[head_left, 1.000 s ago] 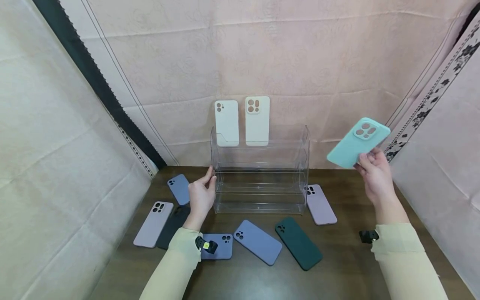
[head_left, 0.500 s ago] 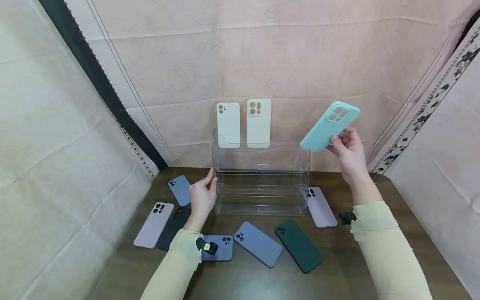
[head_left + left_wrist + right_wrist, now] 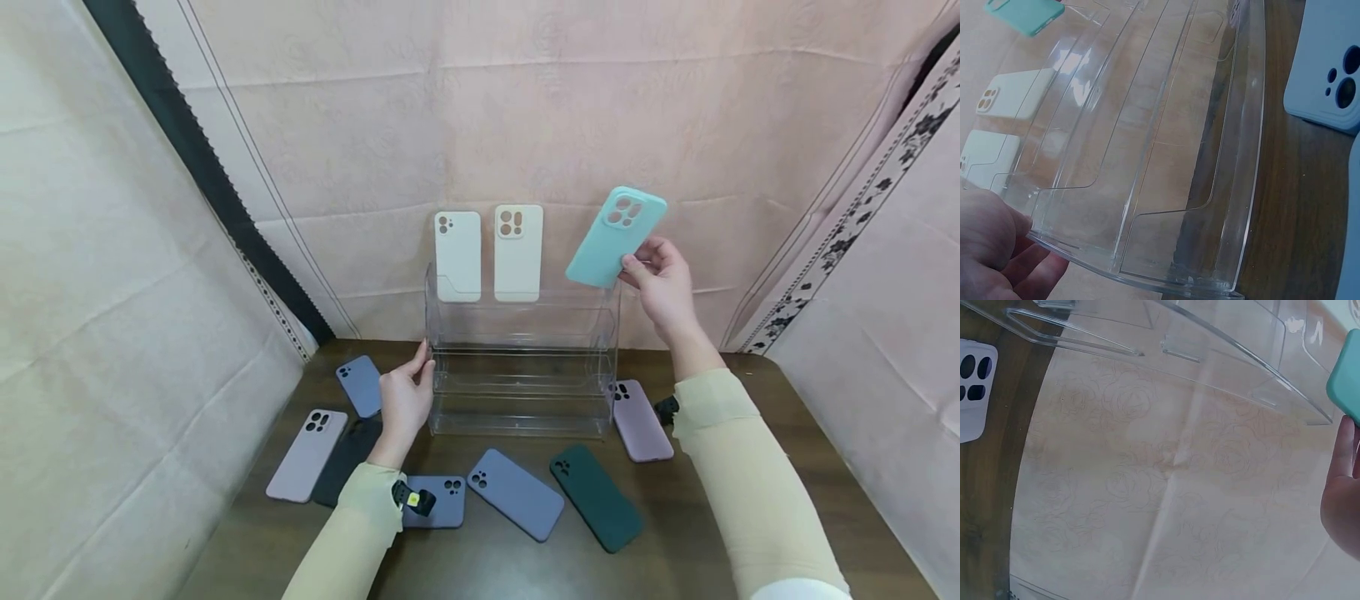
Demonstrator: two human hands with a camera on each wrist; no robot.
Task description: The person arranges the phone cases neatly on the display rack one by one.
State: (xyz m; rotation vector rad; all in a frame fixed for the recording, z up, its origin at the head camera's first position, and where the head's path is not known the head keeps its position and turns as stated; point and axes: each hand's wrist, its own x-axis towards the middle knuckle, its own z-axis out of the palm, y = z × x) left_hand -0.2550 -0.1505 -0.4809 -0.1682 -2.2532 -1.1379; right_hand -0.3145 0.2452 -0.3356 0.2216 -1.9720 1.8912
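Observation:
In the head view, my right hand [image 3: 660,283] pinches a turquoise phone case [image 3: 617,236] by its lower right edge. The case is tilted and hovers at the right end of the top tier of a clear acrylic display rack [image 3: 522,360]. My left hand [image 3: 405,396] grips the rack's left side panel between thumb and fingers. Two pale cases stand upright in the top tier: a white case [image 3: 458,258] at the left and a cream case [image 3: 518,254] beside it. In the left wrist view, fingers [image 3: 1038,269] wrap the rack's side edge.
On the brown table [image 3: 675,533] lie a lavender case [image 3: 641,421] right of the rack, a dark green case [image 3: 597,497], and blue cases [image 3: 517,494] in front. Left are a small blue case [image 3: 360,385], a pale lilac case [image 3: 306,456] and a black case [image 3: 347,460].
My right hand has carried the turquoise case left and upward, from beyond the table's right side to the rack's top right end. The left hand keeps its grip on the rack.

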